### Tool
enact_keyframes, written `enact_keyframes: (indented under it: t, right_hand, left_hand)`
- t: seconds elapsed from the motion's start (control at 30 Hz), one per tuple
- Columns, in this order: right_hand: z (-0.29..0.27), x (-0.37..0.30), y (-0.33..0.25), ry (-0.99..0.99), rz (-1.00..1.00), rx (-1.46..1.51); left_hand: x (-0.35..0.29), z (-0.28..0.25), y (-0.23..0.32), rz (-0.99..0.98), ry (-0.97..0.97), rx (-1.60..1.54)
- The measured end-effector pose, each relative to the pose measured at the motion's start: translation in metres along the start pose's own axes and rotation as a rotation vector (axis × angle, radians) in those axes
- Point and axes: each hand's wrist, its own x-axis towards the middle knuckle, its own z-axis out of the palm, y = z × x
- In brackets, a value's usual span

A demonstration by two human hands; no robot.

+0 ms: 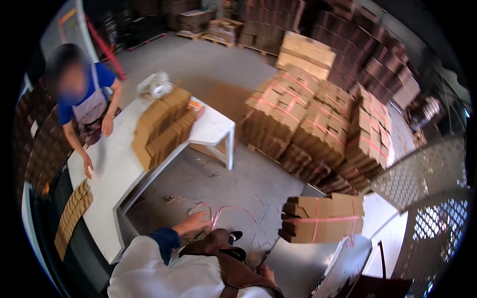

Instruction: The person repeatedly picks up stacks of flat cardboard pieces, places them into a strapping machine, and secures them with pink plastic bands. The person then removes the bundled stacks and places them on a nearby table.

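Observation:
My left hand [193,223] reaches out over the floor from a dark blue cuff, its fingers stretched out. Loops of pink strapping [233,207] show right beside its fingertips; whether they touch is unclear. Low in the view, my right hand [268,273] is by the edge of a metal-topped table [293,258]. Its fingers are mostly hidden, so its grip does not show. On that table's far part lies a bundle of folded brown cardboard [328,223], bound with crossing pink straps.
At left, a co-worker [84,99] stands behind a white table [107,198] bearing a row of upright cardboard pieces [164,124]. Strapped cardboard stacks [313,114] fill the floor ahead right. Perforated metal panels [437,213] stand at right. Scraps [174,198] litter the floor.

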Motion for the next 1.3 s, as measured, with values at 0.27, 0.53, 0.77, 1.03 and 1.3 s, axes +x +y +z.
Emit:
enact_keyframes:
  t: [0.27, 0.53, 0.77, 1.03, 1.3]
  right_hand:
    - [0.041, 0.143, -0.089, -0.163, 0.084, 0.179]
    - [0.126, 0.352, -0.48, -0.089, -0.67, -0.169]
    - [0.217, 0.566, -0.708, 0.108, -0.781, -0.292]
    - [0.287, 0.469, -0.77, -0.488, -0.634, -0.291]
    - [0.332, 0.478, -0.718, -0.62, -0.766, -0.369]
  left_hand:
    - [-0.076, -0.116, -0.1, -0.556, 0.64, -0.554]
    - [0.026, -0.214, -0.171, -0.157, 0.994, -0.794]
    - [0.086, -0.29, -0.161, -0.128, 1.028, -0.567]
    - [0.082, -0.311, -0.189, -0.176, 1.017, -0.417]
    - [0.098, -0.337, -0.192, -0.082, 0.983, -0.312]
